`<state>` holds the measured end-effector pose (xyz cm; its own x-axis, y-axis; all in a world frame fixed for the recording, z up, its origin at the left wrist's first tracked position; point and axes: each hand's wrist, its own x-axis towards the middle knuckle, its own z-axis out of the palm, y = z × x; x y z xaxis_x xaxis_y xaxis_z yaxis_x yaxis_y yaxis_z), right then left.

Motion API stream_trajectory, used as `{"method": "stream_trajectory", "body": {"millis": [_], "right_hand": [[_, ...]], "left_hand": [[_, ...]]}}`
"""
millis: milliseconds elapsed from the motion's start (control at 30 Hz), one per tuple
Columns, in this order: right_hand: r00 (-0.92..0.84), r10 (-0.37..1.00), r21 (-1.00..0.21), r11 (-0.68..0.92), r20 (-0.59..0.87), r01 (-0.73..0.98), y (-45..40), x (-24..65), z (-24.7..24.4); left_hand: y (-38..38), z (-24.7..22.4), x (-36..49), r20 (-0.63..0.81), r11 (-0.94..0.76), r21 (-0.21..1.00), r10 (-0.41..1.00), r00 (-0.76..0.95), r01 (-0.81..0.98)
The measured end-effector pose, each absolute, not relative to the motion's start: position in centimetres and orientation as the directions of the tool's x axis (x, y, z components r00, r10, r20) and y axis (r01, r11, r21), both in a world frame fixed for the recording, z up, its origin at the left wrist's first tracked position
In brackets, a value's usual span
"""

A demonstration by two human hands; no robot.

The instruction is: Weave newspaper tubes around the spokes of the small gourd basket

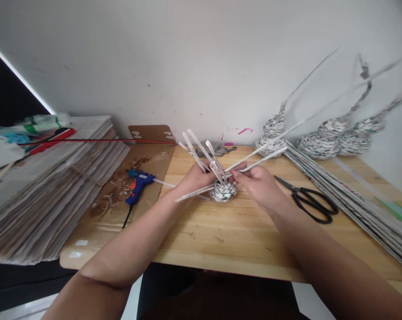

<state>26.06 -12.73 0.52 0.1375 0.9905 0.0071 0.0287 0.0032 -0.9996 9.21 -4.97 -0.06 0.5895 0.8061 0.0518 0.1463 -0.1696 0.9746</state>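
Between my hands sits a small round woven paper ball (223,192), made of rolled newspaper strips, on the wooden table. Several paper tubes (197,146) stand up from its top, and one more sticks out low to the left. My left hand (198,178) wraps round the far left side of the woven piece and its upright tubes; part of its fingers is hidden. On the right, my right hand (254,181) pinches a long paper tube (267,154) close to the ball. That tube runs up and away to the right.
Scissors (312,202) and a bundle of paper tubes (347,200) lie at the right. Woven gourd shapes (319,138) stand by the wall. A blue glue gun (139,189) rests on cardboard (112,211) at the left, beside a tall newspaper stack (67,191).
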Motion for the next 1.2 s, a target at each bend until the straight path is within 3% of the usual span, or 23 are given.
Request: {"method": "stream_trajectory", "body": {"millis": [233, 467, 700, 867, 1000, 1200], "right_hand": [[0.086, 0.977, -0.959, -0.172, -0.195, -0.223, -12.3, 26.8, 0.7], [-0.011, 0.957, -0.9, -0.277, -0.29, -0.336, -12.1, 27.4, 0.9], [-0.085, 0.97, -0.917, -0.241, -0.226, -0.318, -12.1, 28.2, 1.1], [-0.158, 0.977, -0.948, -0.182, -0.144, -0.262, -12.4, 28.8, 1.3], [-0.213, 0.975, -0.952, -0.129, -0.071, -0.276, -12.6, 28.6, 1.4], [-0.169, 0.985, -0.968, -0.069, -0.028, -0.241, -12.8, 28.0, 1.3]], "left_hand": [[-5.5, 0.7, 9.1, 0.095, -0.129, 0.992, 0.703, 0.705, -0.005], [-5.9, 1.6, 9.3, 0.086, -0.141, 0.99, 0.731, 0.677, 0.026], [-5.9, 1.5, 9.2, 0.0, -0.105, 0.987, 0.761, 0.648, 0.124], [-5.6, 1.4, 8.9, 0.058, -0.189, 0.975, 0.724, 0.688, 0.117], [-5.6, 1.2, 9.0, 0.067, -0.163, 0.984, 0.707, 0.704, 0.069], [-5.8, 1.1, 8.9, 0.093, -0.205, 0.977, 0.661, 0.744, 0.06]]}}
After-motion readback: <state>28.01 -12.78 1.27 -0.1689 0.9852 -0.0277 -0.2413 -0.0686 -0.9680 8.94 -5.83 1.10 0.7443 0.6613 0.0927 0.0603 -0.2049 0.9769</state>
